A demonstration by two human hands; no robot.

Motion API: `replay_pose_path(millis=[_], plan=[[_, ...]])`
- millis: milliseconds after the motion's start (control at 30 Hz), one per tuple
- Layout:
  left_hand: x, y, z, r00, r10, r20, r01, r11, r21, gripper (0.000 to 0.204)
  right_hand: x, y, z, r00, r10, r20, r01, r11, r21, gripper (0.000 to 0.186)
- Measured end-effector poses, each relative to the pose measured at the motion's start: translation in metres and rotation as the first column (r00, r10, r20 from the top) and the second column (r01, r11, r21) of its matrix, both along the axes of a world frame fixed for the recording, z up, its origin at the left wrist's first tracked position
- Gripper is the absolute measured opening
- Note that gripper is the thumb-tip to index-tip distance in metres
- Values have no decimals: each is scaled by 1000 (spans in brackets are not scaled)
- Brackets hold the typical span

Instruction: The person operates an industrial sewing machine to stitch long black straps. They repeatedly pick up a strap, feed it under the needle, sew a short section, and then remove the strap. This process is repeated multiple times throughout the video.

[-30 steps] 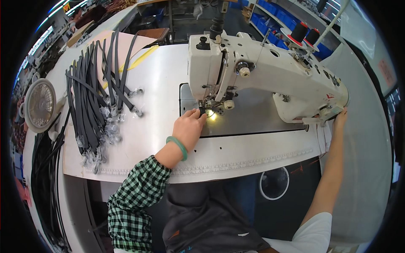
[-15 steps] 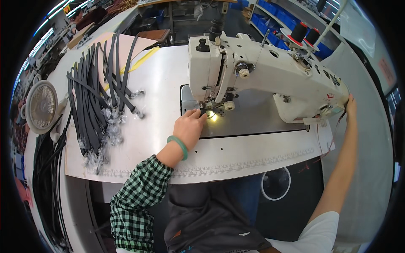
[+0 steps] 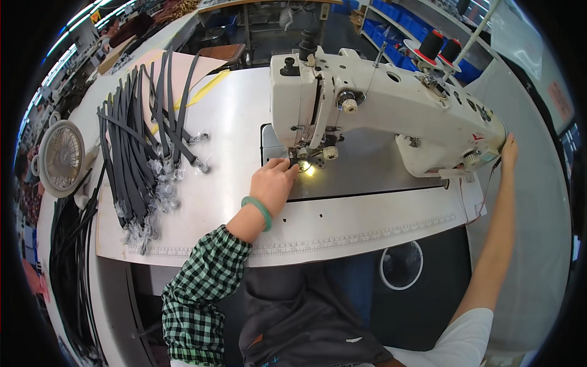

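Observation:
A white sewing machine [image 3: 391,104] stands on the table, its small lamp lighting the plate under the needle. My left hand [image 3: 273,182], with a green bangle at the wrist, lies beside the presser foot [image 3: 299,153]. Its fingers are bent together over a small dark piece [image 3: 294,164], mostly hidden by the fingertips and foot. At the machine's far right end, my right hand [image 3: 509,151] curls round the handwheel, which is largely out of sight behind the machine's end. Dark grey straps [image 3: 128,153] lie in a pile left of the machine, their ends wrapped in clear plastic.
A small round fan [image 3: 61,156] stands at the left edge, above long black straps [image 3: 64,263] hanging down. Two dark thread spools [image 3: 431,44] are behind the machine. A printed ruler [image 3: 367,235] runs along the table's front edge. Red threads [image 3: 480,208] hang near my right arm.
The view has shifted slightly. Both hands keep their places, the left by the presser foot and the right at the machine's end.

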State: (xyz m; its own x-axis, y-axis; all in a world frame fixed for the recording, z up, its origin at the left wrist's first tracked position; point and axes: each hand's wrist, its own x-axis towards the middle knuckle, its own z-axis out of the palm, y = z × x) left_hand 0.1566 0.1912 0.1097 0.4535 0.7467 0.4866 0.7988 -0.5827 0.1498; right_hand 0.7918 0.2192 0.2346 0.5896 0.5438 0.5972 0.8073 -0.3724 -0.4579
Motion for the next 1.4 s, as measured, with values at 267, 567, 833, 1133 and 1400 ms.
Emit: replay_pose_path(millis=[267, 567, 833, 1133, 1400], plan=[[-3, 0, -3, 1000, 9, 20, -9, 1000, 9, 22, -11, -4, -15, 965, 107, -239, -97, 994, 54, 56], [1, 3, -1, 999, -21, 38, 21, 1000, -9, 22, 7, -10, -38, 965, 141, -221, -103, 979, 174, 52], [1, 4, -5, 1000, -18, 8, 18, 999, 44, 19, -1, -9, -29, 986, 111, -126, -86, 978, 189, 51], [4, 8, -4, 998, -60, 15, 60, 997, 42, 18, 35, -13, -42, 997, 69, -22, -64, 984, 168, 55], [-4, 4, -1, 999, -41, 3, 41, 999, 22, 20, -10, -9, -31, 988, 88, -127, -67, 985, 160, 56]])
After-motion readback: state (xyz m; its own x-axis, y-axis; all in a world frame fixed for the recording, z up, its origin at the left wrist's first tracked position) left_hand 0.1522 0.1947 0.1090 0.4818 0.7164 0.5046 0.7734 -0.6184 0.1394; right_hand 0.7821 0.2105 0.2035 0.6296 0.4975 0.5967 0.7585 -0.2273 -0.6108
